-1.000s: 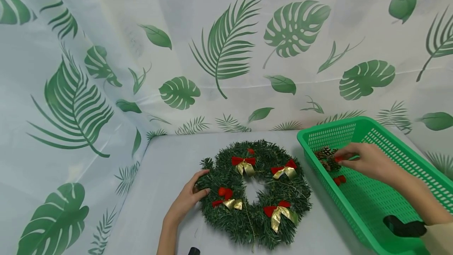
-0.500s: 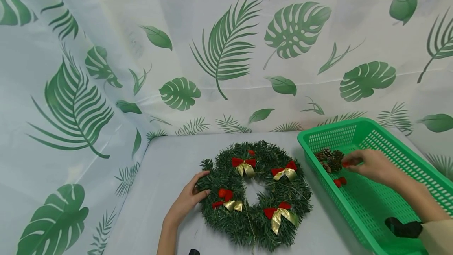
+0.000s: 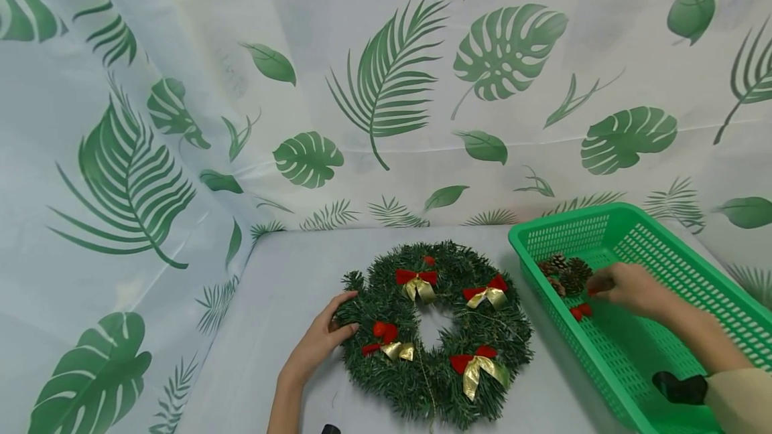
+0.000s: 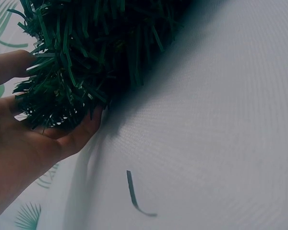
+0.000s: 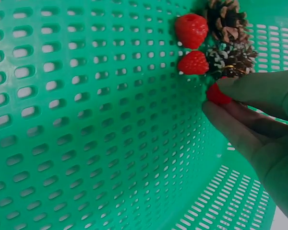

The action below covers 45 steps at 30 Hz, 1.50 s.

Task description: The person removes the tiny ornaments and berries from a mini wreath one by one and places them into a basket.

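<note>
A green Christmas wreath (image 3: 506, 327) with red-and-gold bows (image 3: 479, 367) and a few red berries (image 3: 382, 330) lies flat on the white table. My left hand (image 3: 326, 333) grips its left edge, with thumb and fingers around the tinsel branches (image 4: 62, 72) in the left wrist view. Inside the green basket (image 3: 609, 367), my right hand (image 3: 630, 290) pinches a red artificial raspberry (image 5: 218, 94) between thumb and fingers. Two more raspberries (image 5: 192, 31) lie on the basket floor beside it, next to several pine cones (image 3: 573, 276).
The long perforated basket stands right of the wreath, its raised rim (image 3: 575, 333) between them. Behind the table hangs a white leaf-print cloth (image 3: 386, 153). A loose green strand (image 4: 132, 194) lies on the table near the left hand.
My right hand has moved slightly right and nearer within the basket, away from the pine cones, with the raspberry in its fingers. The left hand and the wreath stay still.
</note>
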Each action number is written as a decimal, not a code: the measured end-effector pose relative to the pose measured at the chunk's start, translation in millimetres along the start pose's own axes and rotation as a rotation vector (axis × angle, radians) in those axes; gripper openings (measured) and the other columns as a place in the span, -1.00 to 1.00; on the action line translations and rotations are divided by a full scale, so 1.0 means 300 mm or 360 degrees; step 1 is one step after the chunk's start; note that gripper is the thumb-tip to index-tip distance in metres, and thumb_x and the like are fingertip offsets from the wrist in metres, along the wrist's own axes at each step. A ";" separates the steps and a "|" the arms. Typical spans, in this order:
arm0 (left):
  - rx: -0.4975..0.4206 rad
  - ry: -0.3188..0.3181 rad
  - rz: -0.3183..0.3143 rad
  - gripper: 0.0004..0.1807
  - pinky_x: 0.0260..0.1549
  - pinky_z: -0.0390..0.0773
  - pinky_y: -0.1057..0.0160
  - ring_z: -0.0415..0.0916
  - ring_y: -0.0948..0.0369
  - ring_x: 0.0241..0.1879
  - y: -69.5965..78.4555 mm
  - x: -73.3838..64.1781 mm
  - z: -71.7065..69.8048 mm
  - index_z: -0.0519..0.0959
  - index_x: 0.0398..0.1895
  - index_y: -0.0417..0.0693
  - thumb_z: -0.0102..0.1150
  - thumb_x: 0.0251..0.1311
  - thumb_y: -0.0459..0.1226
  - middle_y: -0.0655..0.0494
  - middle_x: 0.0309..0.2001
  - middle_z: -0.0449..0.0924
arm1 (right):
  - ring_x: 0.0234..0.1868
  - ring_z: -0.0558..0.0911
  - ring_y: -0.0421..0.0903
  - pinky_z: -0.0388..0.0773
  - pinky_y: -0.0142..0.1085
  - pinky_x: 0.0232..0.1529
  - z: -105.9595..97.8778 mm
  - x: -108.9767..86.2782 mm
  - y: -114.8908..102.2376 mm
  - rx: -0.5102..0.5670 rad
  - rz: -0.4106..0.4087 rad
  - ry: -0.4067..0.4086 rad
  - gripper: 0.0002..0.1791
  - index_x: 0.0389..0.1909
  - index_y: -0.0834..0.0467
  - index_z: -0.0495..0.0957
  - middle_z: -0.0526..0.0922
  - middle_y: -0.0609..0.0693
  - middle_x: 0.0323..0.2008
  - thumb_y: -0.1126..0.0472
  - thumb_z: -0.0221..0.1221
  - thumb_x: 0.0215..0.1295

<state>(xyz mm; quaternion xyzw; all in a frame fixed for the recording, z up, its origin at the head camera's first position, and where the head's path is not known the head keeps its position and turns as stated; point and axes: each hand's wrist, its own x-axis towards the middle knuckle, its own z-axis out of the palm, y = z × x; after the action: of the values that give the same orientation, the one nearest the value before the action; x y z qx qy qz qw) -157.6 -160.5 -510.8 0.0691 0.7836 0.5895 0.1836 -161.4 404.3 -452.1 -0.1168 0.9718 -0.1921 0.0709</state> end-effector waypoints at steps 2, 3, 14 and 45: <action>0.0010 -0.0003 0.0003 -0.28 -0.29 0.32 0.11 0.21 0.16 -0.38 -0.003 0.001 -0.001 0.27 0.55 0.33 0.29 0.36 -0.10 -0.03 0.55 0.15 | -0.36 0.70 0.04 0.64 -0.19 -0.36 0.008 0.003 0.007 0.0000 -0.0005 -0.0028 -0.82 -0.22 0.44 0.70 0.76 0.12 -0.38 0.44 0.35 0.15; 0.0013 -0.0004 0.0005 -0.28 -0.28 0.32 0.11 0.22 0.16 -0.38 -0.004 0.001 -0.002 0.27 0.55 0.33 0.29 0.36 -0.09 -0.03 0.56 0.14 | -0.35 0.71 0.05 0.64 -0.19 -0.36 0.012 0.004 0.009 -0.0002 0.0003 -0.0038 -0.82 -0.22 0.44 0.70 0.76 0.12 -0.37 0.44 0.35 0.15; -0.0001 -0.0002 0.0007 -0.27 -0.37 0.28 0.14 0.16 0.17 -0.42 -0.005 0.002 0.000 0.27 0.55 0.33 0.30 0.35 -0.11 -0.04 0.49 0.22 | -0.35 0.71 0.09 0.65 -0.13 -0.36 0.026 0.009 0.019 -0.0048 -0.0019 -0.0061 -0.81 -0.22 0.45 0.71 0.76 0.16 -0.37 0.43 0.36 0.14; -0.0017 0.0005 0.0015 -0.29 0.16 0.31 -0.09 0.24 0.17 -0.32 0.000 -0.002 0.001 0.29 0.54 0.36 0.29 0.35 -0.13 0.04 0.59 0.10 | -0.30 0.70 0.16 0.65 -0.05 -0.30 0.038 0.018 0.012 0.0009 0.0006 -0.0136 -0.86 -0.26 0.39 0.71 0.75 0.15 -0.34 0.44 0.36 0.15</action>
<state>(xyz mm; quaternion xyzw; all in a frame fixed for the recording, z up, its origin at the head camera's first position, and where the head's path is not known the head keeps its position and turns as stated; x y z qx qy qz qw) -157.1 -160.5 -510.7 0.0710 0.7803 0.5947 0.1800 -165.2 402.2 -464.4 -0.1230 0.9675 -0.1895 0.1131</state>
